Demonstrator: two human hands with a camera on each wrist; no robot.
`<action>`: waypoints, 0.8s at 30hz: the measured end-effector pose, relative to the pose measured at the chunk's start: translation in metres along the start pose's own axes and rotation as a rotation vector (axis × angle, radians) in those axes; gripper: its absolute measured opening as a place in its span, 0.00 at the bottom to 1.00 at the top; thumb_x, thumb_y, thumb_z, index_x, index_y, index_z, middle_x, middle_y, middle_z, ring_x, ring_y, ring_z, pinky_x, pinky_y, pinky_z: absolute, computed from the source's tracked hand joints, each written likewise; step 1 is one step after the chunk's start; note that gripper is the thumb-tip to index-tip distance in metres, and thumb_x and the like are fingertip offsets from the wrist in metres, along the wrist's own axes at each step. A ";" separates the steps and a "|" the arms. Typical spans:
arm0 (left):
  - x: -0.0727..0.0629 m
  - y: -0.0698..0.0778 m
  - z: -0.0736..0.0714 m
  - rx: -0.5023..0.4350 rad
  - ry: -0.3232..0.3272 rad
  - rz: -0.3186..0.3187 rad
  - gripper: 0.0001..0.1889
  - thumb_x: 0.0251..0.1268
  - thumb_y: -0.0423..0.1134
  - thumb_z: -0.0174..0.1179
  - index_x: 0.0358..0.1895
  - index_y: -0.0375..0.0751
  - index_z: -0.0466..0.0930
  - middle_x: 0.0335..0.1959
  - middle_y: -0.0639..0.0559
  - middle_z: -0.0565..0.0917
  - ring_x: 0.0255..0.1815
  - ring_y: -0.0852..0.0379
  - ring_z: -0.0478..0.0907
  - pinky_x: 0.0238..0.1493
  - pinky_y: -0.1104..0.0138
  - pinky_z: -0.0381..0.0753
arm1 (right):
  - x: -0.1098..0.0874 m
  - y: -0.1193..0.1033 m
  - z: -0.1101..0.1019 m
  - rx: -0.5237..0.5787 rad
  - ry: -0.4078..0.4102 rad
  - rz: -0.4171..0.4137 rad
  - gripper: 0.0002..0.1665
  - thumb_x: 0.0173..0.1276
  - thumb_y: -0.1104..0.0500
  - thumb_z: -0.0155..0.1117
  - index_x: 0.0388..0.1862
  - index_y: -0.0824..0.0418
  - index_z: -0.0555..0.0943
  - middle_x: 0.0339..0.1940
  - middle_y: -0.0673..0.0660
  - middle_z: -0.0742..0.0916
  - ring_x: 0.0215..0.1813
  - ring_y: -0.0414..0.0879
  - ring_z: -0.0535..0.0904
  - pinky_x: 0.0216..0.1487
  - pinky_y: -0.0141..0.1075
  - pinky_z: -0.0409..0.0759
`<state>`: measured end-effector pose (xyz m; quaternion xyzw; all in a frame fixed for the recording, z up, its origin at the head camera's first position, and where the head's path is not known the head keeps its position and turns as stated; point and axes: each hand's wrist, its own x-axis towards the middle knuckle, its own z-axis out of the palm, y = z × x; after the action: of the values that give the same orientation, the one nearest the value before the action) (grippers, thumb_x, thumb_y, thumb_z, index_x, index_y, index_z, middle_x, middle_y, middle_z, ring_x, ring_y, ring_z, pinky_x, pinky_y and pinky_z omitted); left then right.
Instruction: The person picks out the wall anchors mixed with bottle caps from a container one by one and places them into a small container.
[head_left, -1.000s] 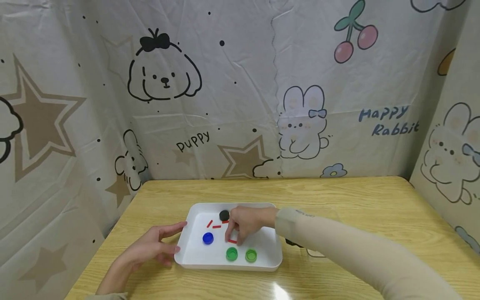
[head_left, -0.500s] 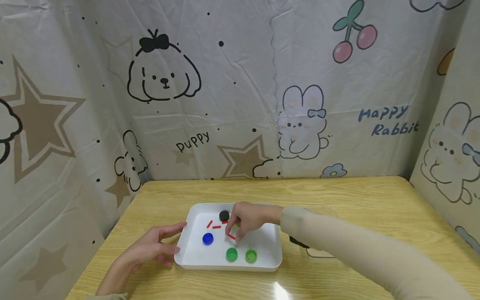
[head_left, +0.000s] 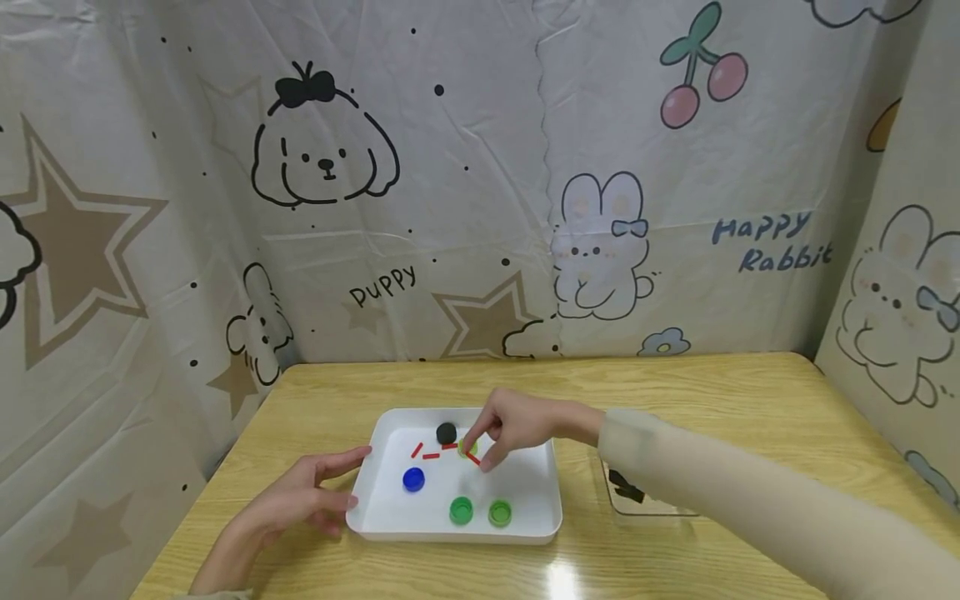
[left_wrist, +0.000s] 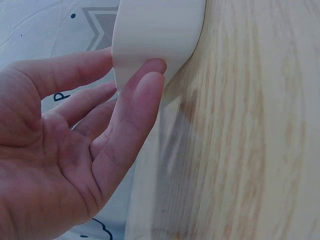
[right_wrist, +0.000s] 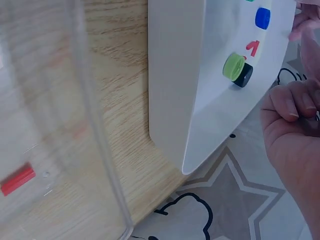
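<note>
My right hand (head_left: 521,421) is over the white tray (head_left: 450,537), pinching a small red stick (head_left: 474,458) between thumb and forefinger. Several more red sticks (head_left: 431,456) lie on the tray floor. Near the far wall a black cap (head_left: 446,432) sits close to a yellow-green cap (head_left: 467,448), which the right fingers partly cover in the head view. A blue cap (head_left: 413,479) is towards the left, and a green cap (head_left: 461,510) and a light green cap (head_left: 500,512) are at the front. My left hand (head_left: 303,493) touches the tray's left wall with extended fingertips.
A clear container (head_left: 654,513) holding black pieces (head_left: 627,487) stands right of the tray, partly under the right sleeve (head_left: 705,475). A red piece (right_wrist: 18,180) shows in that container in the right wrist view. A printed curtain (head_left: 465,167) hangs behind the wooden table (head_left: 712,392).
The right hand, pinching the red stick, has risen and moved back and to the right, uncovering more of the yellow-green cap and the clear container. The left hand stays at the tray wall.
</note>
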<state>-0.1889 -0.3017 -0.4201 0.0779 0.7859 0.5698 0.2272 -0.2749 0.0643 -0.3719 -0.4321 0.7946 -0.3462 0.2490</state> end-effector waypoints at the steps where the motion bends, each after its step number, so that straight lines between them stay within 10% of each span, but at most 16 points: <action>1: 0.000 0.000 0.000 0.001 0.000 -0.001 0.42 0.68 0.30 0.69 0.82 0.31 0.59 0.81 0.24 0.53 0.37 0.42 0.86 0.33 0.52 0.91 | -0.003 0.000 -0.001 0.002 0.005 0.000 0.15 0.65 0.67 0.79 0.50 0.61 0.92 0.12 0.46 0.63 0.21 0.39 0.56 0.28 0.30 0.60; 24: 0.001 -0.002 0.000 0.006 0.002 -0.010 0.43 0.68 0.31 0.69 0.83 0.32 0.57 0.81 0.24 0.52 0.40 0.41 0.86 0.34 0.50 0.91 | -0.105 0.009 -0.029 0.057 0.212 0.058 0.16 0.65 0.64 0.79 0.52 0.61 0.92 0.16 0.45 0.58 0.21 0.40 0.52 0.26 0.30 0.61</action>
<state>-0.1892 -0.3022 -0.4219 0.0741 0.7883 0.5664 0.2288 -0.2471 0.1679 -0.3499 -0.3628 0.8185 -0.4051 0.1854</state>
